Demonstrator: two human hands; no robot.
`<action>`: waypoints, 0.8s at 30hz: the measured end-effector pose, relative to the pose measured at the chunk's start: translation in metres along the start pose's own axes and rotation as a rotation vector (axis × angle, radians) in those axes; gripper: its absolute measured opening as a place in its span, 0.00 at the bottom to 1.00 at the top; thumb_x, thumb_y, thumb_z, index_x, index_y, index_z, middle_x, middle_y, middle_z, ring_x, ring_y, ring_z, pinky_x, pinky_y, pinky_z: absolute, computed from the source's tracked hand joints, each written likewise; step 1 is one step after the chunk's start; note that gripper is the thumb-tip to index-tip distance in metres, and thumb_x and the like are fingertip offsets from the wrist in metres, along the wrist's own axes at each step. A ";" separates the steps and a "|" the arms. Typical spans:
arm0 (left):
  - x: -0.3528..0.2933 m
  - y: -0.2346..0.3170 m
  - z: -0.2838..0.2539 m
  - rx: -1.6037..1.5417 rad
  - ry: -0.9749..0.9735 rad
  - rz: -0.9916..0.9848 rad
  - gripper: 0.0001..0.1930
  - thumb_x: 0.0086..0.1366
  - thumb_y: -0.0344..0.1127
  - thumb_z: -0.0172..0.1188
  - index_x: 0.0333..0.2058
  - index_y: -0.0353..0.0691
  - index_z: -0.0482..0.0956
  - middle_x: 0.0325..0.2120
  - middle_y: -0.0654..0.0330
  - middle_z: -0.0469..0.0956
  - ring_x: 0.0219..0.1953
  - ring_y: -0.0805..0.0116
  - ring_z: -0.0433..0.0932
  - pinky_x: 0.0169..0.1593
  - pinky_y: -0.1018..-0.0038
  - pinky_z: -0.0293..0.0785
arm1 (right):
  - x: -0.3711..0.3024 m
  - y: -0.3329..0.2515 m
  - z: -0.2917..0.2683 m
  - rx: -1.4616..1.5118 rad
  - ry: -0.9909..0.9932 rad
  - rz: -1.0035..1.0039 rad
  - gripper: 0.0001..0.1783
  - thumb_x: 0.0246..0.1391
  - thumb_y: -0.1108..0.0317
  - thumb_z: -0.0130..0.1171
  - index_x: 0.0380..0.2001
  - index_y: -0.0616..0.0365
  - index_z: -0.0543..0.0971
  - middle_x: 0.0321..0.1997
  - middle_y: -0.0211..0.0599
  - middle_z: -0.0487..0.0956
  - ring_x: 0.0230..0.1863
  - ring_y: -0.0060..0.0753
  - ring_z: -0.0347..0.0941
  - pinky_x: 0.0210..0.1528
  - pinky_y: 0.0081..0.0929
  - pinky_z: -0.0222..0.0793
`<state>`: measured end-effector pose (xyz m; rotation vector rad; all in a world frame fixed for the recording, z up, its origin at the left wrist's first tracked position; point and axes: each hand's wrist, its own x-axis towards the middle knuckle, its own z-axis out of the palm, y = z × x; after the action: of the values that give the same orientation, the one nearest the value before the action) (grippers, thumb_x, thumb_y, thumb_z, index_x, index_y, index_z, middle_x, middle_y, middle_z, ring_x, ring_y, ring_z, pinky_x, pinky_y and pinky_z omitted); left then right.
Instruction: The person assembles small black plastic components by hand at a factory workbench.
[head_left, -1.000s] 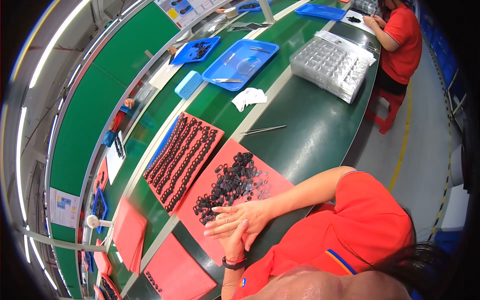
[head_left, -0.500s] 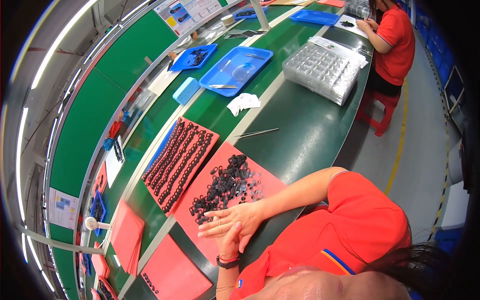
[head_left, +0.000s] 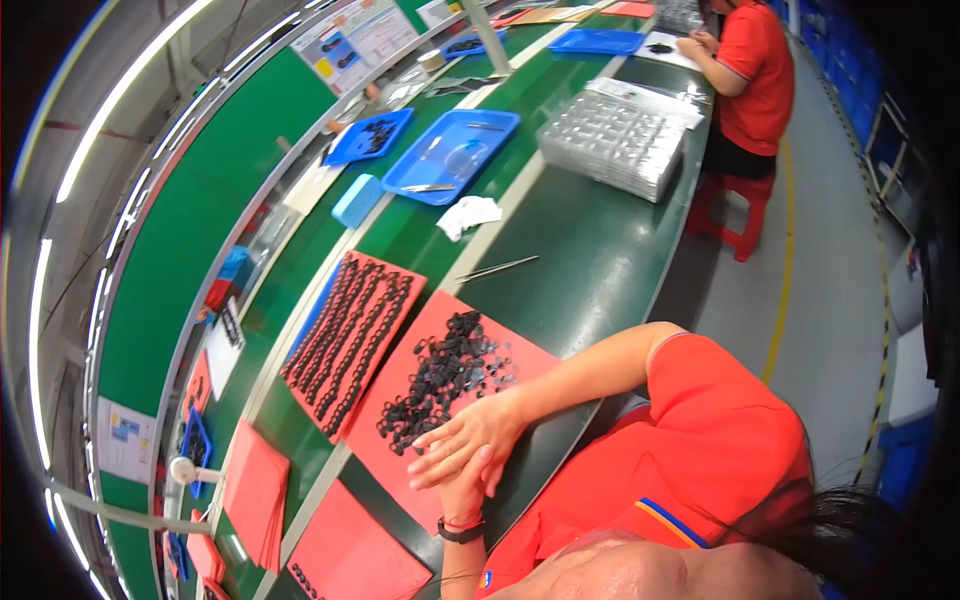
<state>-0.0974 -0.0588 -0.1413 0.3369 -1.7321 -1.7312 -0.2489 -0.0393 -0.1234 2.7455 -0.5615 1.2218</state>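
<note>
My right hand (head_left: 487, 424) lies across my left hand (head_left: 462, 497), its fingers stretched out and holding nothing. Of the left hand, which wears a dark wristband, mainly the thumb and wrist show; the other fingers are hidden beneath the right. Both are over the near edge of a red sheet (head_left: 403, 489). Just beyond the fingertips, a loose heap of small black oval parts (head_left: 440, 372) covers the middle of that sheet. Small clear and grey discs (head_left: 499, 371) are scattered along the heap's right side.
Left of the heap, black parts stand in rows on another red sheet (head_left: 414, 284). Tweezers (head_left: 498, 269) lie beyond, near a crumpled white cloth (head_left: 467, 215), a blue tray (head_left: 432, 150) and stacked clear plastic trays (head_left: 612, 140). A co-worker in red (head_left: 757, 75) sits at the far right.
The view has shifted slightly, so the table things appear a little further left. My hands stay laid one over the other, and the heap looks the same.
</note>
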 end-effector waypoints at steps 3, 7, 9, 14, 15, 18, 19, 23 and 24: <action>0.003 0.039 0.017 0.181 0.180 -0.152 0.20 0.53 0.26 0.59 0.45 0.32 0.67 0.45 0.57 0.66 0.47 0.67 0.67 0.47 0.74 0.64 | 0.006 0.005 -0.012 -0.386 0.013 -0.229 0.34 0.48 0.45 0.52 0.51 0.58 0.66 0.61 0.43 0.60 0.63 0.41 0.52 0.64 0.45 0.43; -0.013 0.045 -0.018 0.207 0.093 0.030 0.12 0.49 0.19 0.60 0.32 0.35 0.69 0.30 0.63 0.66 0.29 0.76 0.68 0.34 0.83 0.65 | 0.013 0.003 -0.021 -0.475 0.174 0.064 0.31 0.40 0.46 0.61 0.46 0.51 0.70 0.57 0.44 0.64 0.59 0.46 0.58 0.62 0.46 0.47; -0.024 0.059 -0.025 0.183 0.289 -0.022 0.11 0.48 0.17 0.60 0.27 0.36 0.68 0.26 0.64 0.65 0.28 0.78 0.66 0.33 0.83 0.64 | 0.011 -0.004 -0.034 -0.454 0.213 0.212 0.28 0.42 0.51 0.61 0.45 0.52 0.71 0.56 0.44 0.64 0.58 0.45 0.60 0.61 0.46 0.49; -0.042 0.066 -0.050 0.316 0.222 0.049 0.10 0.48 0.18 0.60 0.27 0.35 0.69 0.26 0.62 0.67 0.27 0.76 0.67 0.32 0.82 0.65 | 0.005 -0.029 -0.050 -0.449 0.394 0.599 0.15 0.45 0.66 0.61 0.38 0.57 0.74 0.46 0.39 0.71 0.44 0.39 0.69 0.47 0.38 0.62; -0.043 0.068 -0.049 0.358 0.165 0.067 0.09 0.48 0.18 0.60 0.26 0.35 0.70 0.25 0.62 0.68 0.26 0.76 0.68 0.31 0.82 0.65 | 0.016 -0.042 -0.058 -0.261 0.480 0.637 0.10 0.46 0.68 0.60 0.33 0.58 0.75 0.40 0.36 0.74 0.40 0.34 0.70 0.42 0.32 0.64; -0.046 0.060 -0.051 0.419 0.135 0.055 0.07 0.48 0.20 0.61 0.24 0.34 0.71 0.23 0.61 0.69 0.23 0.76 0.69 0.28 0.82 0.65 | 0.071 -0.097 -0.112 0.154 0.527 0.445 0.08 0.48 0.68 0.57 0.23 0.62 0.76 0.26 0.34 0.76 0.28 0.28 0.71 0.38 0.27 0.66; -0.045 0.055 -0.047 0.401 0.139 0.028 0.07 0.48 0.20 0.62 0.24 0.34 0.72 0.23 0.62 0.69 0.23 0.76 0.69 0.28 0.82 0.65 | 0.093 -0.113 -0.130 0.288 0.552 0.192 0.15 0.50 0.60 0.55 0.21 0.63 0.76 0.22 0.33 0.75 0.24 0.27 0.70 0.45 0.37 0.62; -0.032 0.063 -0.038 0.410 0.157 0.000 0.06 0.49 0.21 0.62 0.24 0.34 0.72 0.21 0.62 0.69 0.22 0.77 0.69 0.28 0.83 0.65 | 0.158 -0.145 -0.156 0.678 0.591 -0.079 0.21 0.55 0.65 0.48 0.10 0.59 0.71 0.13 0.30 0.71 0.13 0.22 0.66 0.29 0.22 0.70; -0.033 0.070 -0.041 0.415 0.166 -0.018 0.06 0.49 0.21 0.62 0.24 0.34 0.72 0.21 0.62 0.70 0.22 0.78 0.69 0.28 0.82 0.65 | 0.157 -0.136 -0.155 0.729 0.602 -0.112 0.21 0.55 0.65 0.48 0.10 0.59 0.71 0.13 0.30 0.71 0.13 0.22 0.66 0.29 0.22 0.70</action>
<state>-0.0294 -0.0652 -0.0863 0.6589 -1.9584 -1.3029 -0.2120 0.0749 0.1061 2.5607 0.1375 2.4547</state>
